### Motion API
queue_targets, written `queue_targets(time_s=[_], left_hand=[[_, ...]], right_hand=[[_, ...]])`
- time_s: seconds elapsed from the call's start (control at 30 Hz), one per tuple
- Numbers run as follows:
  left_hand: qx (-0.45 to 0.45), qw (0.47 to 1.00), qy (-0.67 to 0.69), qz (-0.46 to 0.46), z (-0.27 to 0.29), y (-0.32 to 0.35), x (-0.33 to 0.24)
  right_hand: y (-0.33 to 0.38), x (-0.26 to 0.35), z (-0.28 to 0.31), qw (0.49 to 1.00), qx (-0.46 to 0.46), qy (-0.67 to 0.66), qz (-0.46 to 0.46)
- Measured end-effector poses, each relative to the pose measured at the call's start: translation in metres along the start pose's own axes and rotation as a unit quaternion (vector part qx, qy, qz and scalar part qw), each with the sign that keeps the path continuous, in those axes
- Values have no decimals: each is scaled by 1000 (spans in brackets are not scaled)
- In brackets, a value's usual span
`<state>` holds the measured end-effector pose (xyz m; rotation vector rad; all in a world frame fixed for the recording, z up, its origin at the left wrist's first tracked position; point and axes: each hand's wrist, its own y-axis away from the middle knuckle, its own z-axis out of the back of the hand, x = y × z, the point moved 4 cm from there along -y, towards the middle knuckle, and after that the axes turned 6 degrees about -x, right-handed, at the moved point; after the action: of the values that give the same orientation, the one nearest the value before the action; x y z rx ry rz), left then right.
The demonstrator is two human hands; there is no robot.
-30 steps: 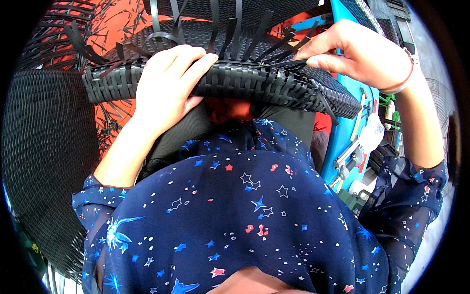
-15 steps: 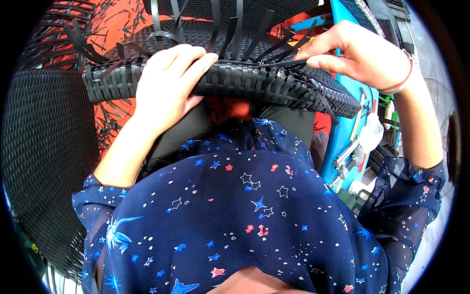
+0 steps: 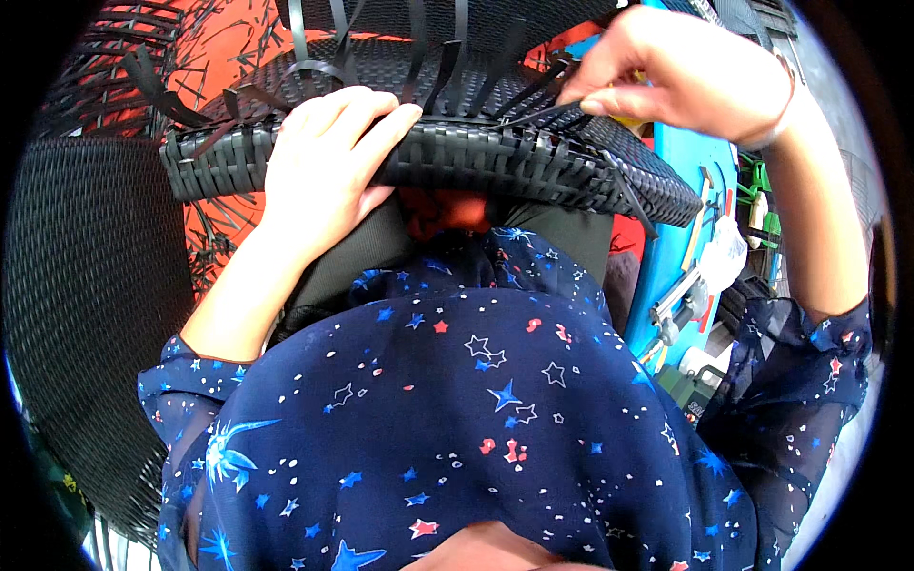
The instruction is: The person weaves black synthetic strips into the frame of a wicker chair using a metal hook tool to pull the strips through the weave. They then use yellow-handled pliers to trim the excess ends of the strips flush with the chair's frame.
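Note:
A black woven wicker piece (image 3: 476, 157) lies across my lap, with its thick wrapped edge toward me and loose flat strands sticking up along it. My left hand (image 3: 333, 162) is closed over that edge left of the middle, thumb below on the near side and fingers on top. My right hand (image 3: 657, 81) pinches the end of a black flat strand (image 3: 538, 116) between thumb and fingers, above the right part of the edge. From there the strand slants down and left to the weave.
At the left stands a large black woven panel (image 3: 95, 285). Strand scraps litter a red surface (image 3: 224, 48). On the right, a blue plastic surface (image 3: 681, 266) carries a metal-ended hand tool (image 3: 676, 295) and a crumpled clear plastic bag (image 3: 725, 252).
My right hand has risen a little and shifted left, lifting the strand's held end upward. My left hand and the wicker piece have stayed in place.

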<state>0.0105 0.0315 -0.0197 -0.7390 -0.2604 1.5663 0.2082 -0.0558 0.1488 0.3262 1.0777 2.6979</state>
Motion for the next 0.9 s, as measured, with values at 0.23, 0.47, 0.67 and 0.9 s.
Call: queue_targets(time_s=[0.23, 0.47, 0.67, 0.9], left_hand=[[-3, 1000, 2, -11, -6, 1, -4], [8, 1000, 3, 0, -13, 6, 4], [-19, 1000, 8, -10, -22, 4, 10], [-24, 999, 29, -1, -29, 0, 14]], right_hand=[[13, -4, -19, 978, -170, 55, 103], [42, 10, -89, 930, -352, 105, 4], [45, 16, -145, 888, -458, 9, -36], [9, 12, -214, 785, -498, -351, -110]])
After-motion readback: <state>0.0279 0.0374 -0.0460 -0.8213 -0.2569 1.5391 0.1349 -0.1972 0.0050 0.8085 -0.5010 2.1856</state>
